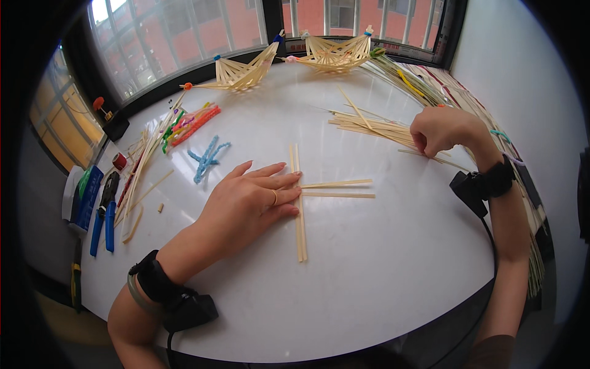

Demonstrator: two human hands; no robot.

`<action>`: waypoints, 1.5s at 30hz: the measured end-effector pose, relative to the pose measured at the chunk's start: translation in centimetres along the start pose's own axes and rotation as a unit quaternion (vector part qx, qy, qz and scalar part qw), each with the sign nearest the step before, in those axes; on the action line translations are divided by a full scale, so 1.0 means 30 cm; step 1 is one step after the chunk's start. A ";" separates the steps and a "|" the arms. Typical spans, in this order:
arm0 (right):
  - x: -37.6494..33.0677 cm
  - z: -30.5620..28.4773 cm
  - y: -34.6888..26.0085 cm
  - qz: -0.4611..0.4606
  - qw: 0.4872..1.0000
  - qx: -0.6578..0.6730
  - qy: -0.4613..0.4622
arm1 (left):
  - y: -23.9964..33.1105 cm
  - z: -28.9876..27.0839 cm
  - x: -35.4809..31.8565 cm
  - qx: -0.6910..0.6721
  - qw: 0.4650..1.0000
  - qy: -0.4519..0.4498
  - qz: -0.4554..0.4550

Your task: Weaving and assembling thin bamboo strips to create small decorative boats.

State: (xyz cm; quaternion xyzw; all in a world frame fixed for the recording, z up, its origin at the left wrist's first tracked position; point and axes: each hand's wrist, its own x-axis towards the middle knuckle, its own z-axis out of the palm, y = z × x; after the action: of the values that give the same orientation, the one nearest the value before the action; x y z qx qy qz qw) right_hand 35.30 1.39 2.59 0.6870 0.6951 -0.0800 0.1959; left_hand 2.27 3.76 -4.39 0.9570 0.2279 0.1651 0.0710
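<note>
My left hand [249, 195] lies spread on a crossing of pale bamboo strips [301, 234] in the middle of the table. Two of these strips run away from me side by side. Two more strips [341, 195] stick out to the right from under my fingers; their left ends are hidden by my hand. At the right, my right hand [444, 130] is closed in a pinch, fingertips down at the near side of a loose pile of bamboo strips [369, 125]. A thin bamboo strip [452, 163] passes at those fingertips.
Two woven bamboo boats [246, 75] [338, 54] stand by the window. Left are blue pipe-cleaner pieces [208, 160], coloured pipe cleaners [193, 126], blue-handled pliers [109, 212], a blue box [87, 197] and red tape [119, 161]. Long strips [405, 80] line the right edge.
</note>
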 end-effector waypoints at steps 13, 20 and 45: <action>-0.011 -0.039 0.076 -0.095 0.968 0.191 0.135 | 0.006 -0.002 0.002 -0.025 1.000 0.002 -0.010; -0.028 -0.065 0.028 -0.113 0.916 0.362 0.130 | -0.002 0.007 0.000 -0.055 0.998 0.011 -0.005; 0.024 -0.021 -0.135 -0.176 0.815 0.458 0.308 | -0.014 0.005 -0.004 -0.018 1.000 -0.001 -0.006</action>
State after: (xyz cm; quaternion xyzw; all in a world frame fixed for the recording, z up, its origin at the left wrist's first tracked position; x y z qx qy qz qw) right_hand 31.23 2.11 2.24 0.5522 0.7108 -0.2064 -0.3837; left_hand 2.05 4.06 -4.65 0.9543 0.2306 0.1676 0.0900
